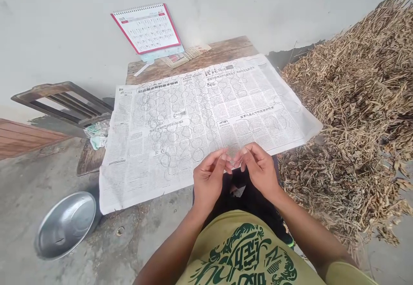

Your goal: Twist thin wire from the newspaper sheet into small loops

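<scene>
My left hand [209, 177] and my right hand [260, 171] are close together over the near edge of the newspaper [129, 186]. Each one pinches, thumb against forefinger, a thin strand [238, 161] that runs between the fingertips. It is so fine that I cannot make out whether it is wire or thread. Many thin dark rings [198, 154] lie scattered on the printed sheet, thickest across its left and middle parts, some overlapping. The newspaper covers most of a wooden table and hangs over its front.
A desk calendar [150, 29] stands at the back of the wooden table [230, 48], beside folded printed paper [187, 56]. On the left are a wooden chair [61, 89] with a crumpled bag [97, 134] and a metal basin [67, 225]. Dry stalks [358, 104] are heaped on the right.
</scene>
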`<state>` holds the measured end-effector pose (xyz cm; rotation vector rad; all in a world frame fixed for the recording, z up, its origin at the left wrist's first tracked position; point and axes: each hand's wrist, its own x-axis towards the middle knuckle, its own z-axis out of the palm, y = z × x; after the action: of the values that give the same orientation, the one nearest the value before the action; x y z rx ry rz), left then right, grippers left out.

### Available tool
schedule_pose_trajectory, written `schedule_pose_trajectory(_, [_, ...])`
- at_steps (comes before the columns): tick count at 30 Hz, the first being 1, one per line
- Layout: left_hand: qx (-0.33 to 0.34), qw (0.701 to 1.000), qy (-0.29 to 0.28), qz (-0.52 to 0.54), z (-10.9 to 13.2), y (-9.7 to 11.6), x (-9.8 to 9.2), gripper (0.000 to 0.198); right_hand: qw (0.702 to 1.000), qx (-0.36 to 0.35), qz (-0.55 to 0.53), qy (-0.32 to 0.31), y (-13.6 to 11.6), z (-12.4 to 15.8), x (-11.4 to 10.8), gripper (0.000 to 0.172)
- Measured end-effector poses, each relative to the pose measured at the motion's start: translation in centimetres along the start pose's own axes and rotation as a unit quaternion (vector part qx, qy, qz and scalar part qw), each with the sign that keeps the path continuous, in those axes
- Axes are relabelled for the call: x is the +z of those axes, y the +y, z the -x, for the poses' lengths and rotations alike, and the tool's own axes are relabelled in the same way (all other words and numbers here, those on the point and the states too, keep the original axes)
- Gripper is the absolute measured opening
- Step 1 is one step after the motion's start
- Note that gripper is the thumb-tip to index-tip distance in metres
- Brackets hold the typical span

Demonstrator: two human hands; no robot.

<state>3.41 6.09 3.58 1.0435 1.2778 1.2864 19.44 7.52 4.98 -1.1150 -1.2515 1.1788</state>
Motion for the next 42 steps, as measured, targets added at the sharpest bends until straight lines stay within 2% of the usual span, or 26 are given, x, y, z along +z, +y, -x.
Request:
schedule_pose_trajectory(3, [0.034, 0.999, -0.012, -0.037, 0.1, 0.1, -0.2, 0.025, 1.000, -0.004, 0.021, -0.023, 0.0, 0.2, 0.1, 0.041])
schedule_pose_trajectory(8, [0.139, 0.985, -0.046, -0.093, 0.5, -0.1, -0.6, 0.023, 0.995, 0.016, 0.048, -0.083, 0.0, -0.1, -0.8, 0.045])
schedule_pose_trajectory(11, [0.192, 0.972, -0.059, -0.126, 1.4, 0.5, -0.8, 0.025, 0.990, 0.033, 0.051, -0.128, -0.2, -0.3, -1.5, 0.046])
schedule_pose_trajectory(13, [0.197, 0.968, -0.079, -0.133, 2.2, 1.2, -0.8, 0.028, 0.986, 0.038, 0.046, -0.153, -0.4, -0.4, -1.8, 0.045])
schedule_pose_trajectory(16, [0.155, 0.980, -0.076, -0.099, 2.9, 2.0, -0.7, 0.026, 0.983, 0.024, 0.059, -0.173, -0.6, -0.3, -1.9, 0.044])
schedule_pose_trajectory(20, [0.008, 0.999, -0.045, -0.015, 2.4, 2.2, -0.7, 0.019, 0.977, -0.010, 0.115, -0.179, -0.4, -0.1, -1.7, 0.042])
schedule_pose_trajectory(22, [-0.058, 0.997, -0.041, 0.014, 2.0, 1.9, -1.0, 0.022, 0.975, -0.020, 0.127, -0.182, -0.3, 0.0, -1.6, 0.040])
schedule_pose_trajectory(24, [-0.097, 0.993, -0.048, 0.040, 1.6, 1.6, -1.2, 0.025, 0.972, -0.031, 0.140, -0.189, -0.2, 0.2, -1.5, 0.038])
schedule_pose_trajectory(29, [-0.159, 0.977, -0.062, 0.129, 1.1, 1.4, -1.5, 0.030, 0.963, -0.040, 0.178, -0.199, -0.1, 0.5, -1.4, 0.038])
schedule_pose_trajectory(33, [-0.201, 0.960, -0.097, 0.168, 1.1, 1.8, -2.0, 0.035, 0.950, -0.051, 0.207, -0.228, -0.4, 0.6, -1.1, 0.033])
schedule_pose_trajectory(39, [-0.214, 0.954, -0.100, 0.185, 1.6, 1.4, -3.1, 0.028, 0.934, -0.070, 0.205, -0.283, -0.5, 0.9, -0.6, 0.029])
schedule_pose_trajectory(42, [-0.208, 0.957, -0.113, 0.168, 1.8, 1.3, -3.4, 0.028, 0.937, -0.047, 0.194, -0.287, 0.1, 1.1, -0.6, 0.029])
